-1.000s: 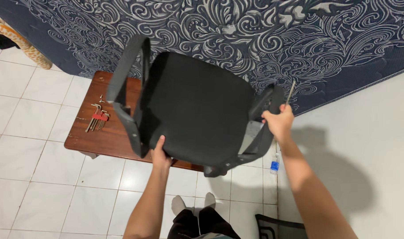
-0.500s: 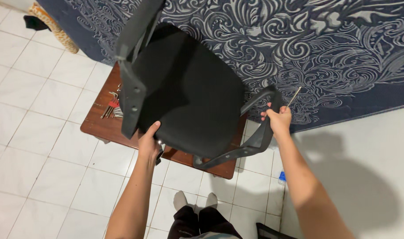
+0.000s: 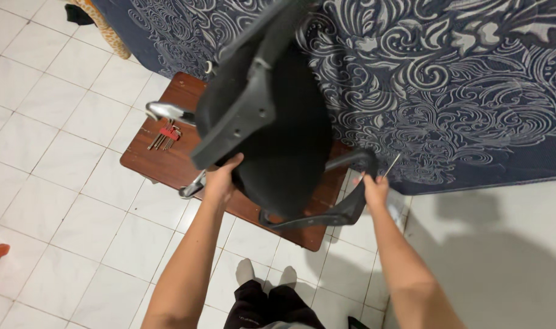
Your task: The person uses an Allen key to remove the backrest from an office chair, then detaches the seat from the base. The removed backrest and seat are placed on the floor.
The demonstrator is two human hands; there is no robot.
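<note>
Two grips closed on black chair seat [image 3: 278,140] | left hand [image 3: 222,180] | right hand [image 3: 374,189] | hex keys [image 3: 165,137] on brown table [image 3: 168,164] below

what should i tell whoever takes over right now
Left hand grips the edge of the black seat, tilted up on its side over the wooden table.
Right hand holds the armrest and a thin metal tool.
Hex keys lie on the table.
Done: both armrests are on the seat.
Left: cannot tell from this view.
</note>
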